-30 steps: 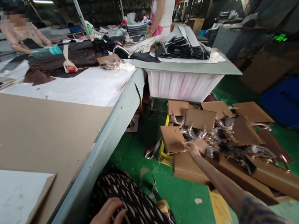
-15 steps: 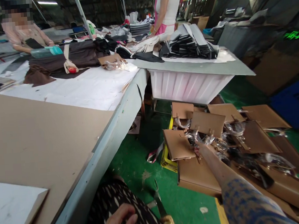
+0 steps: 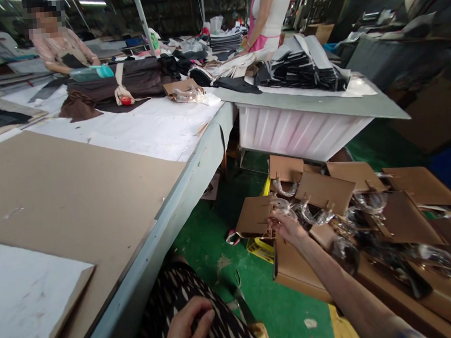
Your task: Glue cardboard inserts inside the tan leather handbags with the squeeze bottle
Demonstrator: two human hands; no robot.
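My right hand [image 3: 286,225] reaches out over the pile and is closed round the plastic-wrapped handle of a small tan bag [image 3: 253,217], at the pile's left side. Above a yellow crate [image 3: 261,248], this bag lies tilted with its body to the left of my fingers. Other tan bags [image 3: 324,190] with wrapped handles lie close by on the right. My left hand [image 3: 189,328] rests near my patterned clothing, fingers loosely curled and apart, with nothing in it.
A long table [image 3: 104,173] with tan board and white paper runs along the left. Behind the bags stands a white bin [image 3: 300,129] under a grey board bearing black pieces. Dark brown material [image 3: 136,79] lies on the table. Two people are at the far side.
My right hand has drawn the small tan bag leftward, away from the neighbouring bags. My left hand stays much the same. The view has shifted slightly left.
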